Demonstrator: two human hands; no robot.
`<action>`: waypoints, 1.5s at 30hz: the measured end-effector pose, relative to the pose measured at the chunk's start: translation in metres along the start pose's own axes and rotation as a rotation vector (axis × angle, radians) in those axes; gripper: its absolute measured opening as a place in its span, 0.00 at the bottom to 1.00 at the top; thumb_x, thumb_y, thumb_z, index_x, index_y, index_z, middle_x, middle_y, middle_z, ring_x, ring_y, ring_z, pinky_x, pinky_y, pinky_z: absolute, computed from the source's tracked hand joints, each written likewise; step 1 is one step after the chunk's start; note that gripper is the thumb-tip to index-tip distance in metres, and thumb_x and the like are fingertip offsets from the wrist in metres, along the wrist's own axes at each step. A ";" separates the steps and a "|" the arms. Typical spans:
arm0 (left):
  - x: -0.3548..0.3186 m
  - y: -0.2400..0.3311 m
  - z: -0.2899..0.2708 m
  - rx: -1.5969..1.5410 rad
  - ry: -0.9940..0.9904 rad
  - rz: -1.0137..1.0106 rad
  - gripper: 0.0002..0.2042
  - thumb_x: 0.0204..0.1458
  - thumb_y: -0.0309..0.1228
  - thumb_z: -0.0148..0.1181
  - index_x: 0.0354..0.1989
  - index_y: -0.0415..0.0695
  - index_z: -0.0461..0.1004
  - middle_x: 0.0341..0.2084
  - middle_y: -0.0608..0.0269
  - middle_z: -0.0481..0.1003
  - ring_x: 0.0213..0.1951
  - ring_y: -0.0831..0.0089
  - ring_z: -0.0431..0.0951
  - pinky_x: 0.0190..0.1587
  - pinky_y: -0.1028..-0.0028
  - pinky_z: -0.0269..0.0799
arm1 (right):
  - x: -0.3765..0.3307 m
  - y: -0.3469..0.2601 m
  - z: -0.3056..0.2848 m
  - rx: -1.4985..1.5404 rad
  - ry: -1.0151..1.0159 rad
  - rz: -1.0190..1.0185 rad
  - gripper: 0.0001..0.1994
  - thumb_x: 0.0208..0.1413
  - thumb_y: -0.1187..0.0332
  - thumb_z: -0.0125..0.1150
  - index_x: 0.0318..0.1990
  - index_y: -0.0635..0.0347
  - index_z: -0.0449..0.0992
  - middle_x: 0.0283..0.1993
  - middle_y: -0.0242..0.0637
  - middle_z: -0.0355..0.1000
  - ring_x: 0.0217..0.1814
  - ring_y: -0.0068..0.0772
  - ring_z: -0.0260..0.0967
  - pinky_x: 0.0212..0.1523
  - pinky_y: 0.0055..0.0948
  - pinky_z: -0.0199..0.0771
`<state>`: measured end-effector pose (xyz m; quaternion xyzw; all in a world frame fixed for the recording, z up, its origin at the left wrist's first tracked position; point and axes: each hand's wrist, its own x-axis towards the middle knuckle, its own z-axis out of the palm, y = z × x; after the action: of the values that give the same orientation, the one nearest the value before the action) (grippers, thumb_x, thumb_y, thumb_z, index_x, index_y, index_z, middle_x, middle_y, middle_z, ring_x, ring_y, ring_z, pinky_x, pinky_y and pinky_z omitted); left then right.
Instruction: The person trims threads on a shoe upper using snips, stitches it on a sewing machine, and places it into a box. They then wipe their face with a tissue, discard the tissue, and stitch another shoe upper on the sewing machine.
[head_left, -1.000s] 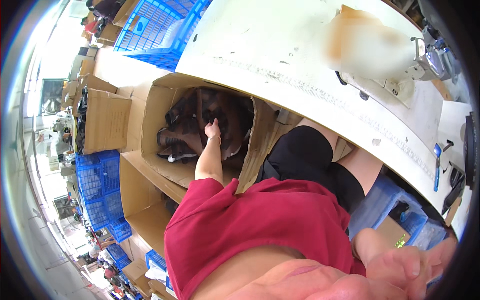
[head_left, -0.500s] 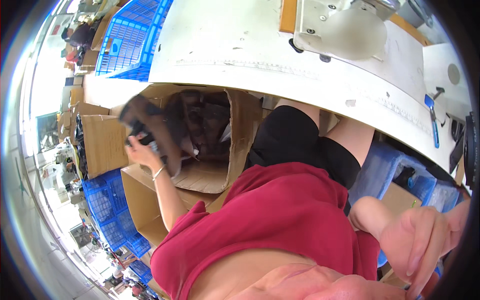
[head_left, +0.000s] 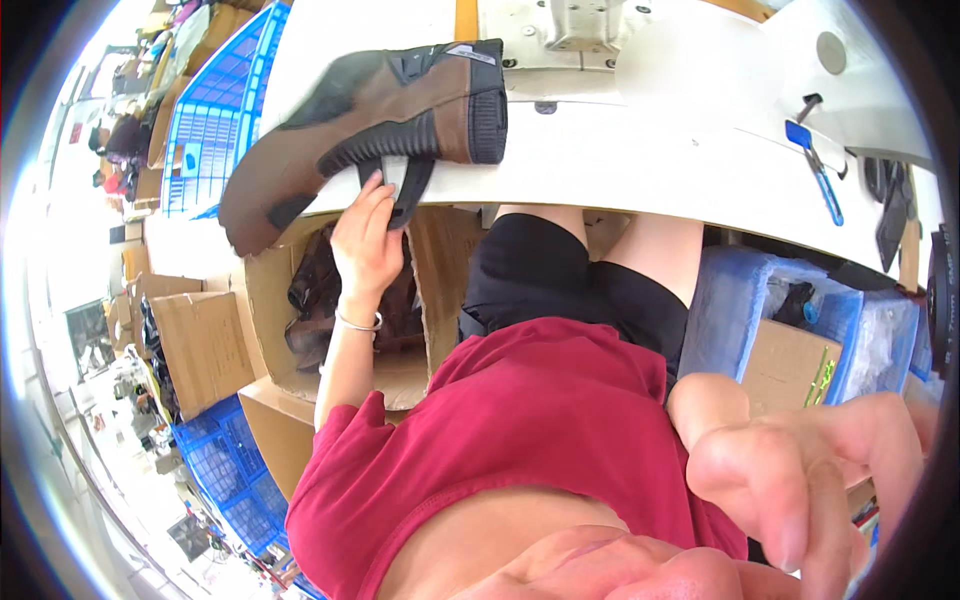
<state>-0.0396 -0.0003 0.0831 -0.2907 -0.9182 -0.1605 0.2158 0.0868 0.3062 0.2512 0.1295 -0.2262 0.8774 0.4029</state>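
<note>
My left hand (head_left: 368,245) grips a brown and black shoe upper (head_left: 370,125) from below, holding it up against the front edge of the white sewing table (head_left: 660,150). Its toe points left and its black knit collar sits to the right. Under the hand stands an open cardboard box (head_left: 265,300) with more dark shoe uppers (head_left: 312,290) inside. My right hand (head_left: 810,470) hangs close to the camera at the lower right, fingers spread, holding nothing.
A sewing machine base (head_left: 590,22) sits at the table's far edge. Blue-handled snips (head_left: 812,165) lie on the table at the right. Blue plastic crates (head_left: 215,115) stand to the left and lower left, with more cardboard boxes (head_left: 200,345). Blue bins (head_left: 740,300) sit under the table at the right.
My left hand reached into the cardboard box, took out a shoe upper and lifted it to the table edge. My right hand stayed low at the right.
</note>
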 end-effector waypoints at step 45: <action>0.001 0.022 0.049 -0.056 0.084 0.013 0.17 0.43 0.25 0.63 0.42 0.36 0.67 0.47 0.50 0.70 0.55 0.48 0.67 0.55 0.57 0.59 | 0.024 0.017 -0.037 0.151 -0.475 0.504 0.21 0.59 0.64 0.52 0.59 0.51 0.56 0.41 0.33 0.63 0.38 0.30 0.70 0.32 0.37 0.72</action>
<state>-0.0417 0.0378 0.0448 -0.2957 -0.9016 -0.1968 0.2468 0.0568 0.3307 0.2242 0.2995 -0.2731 0.9087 0.0994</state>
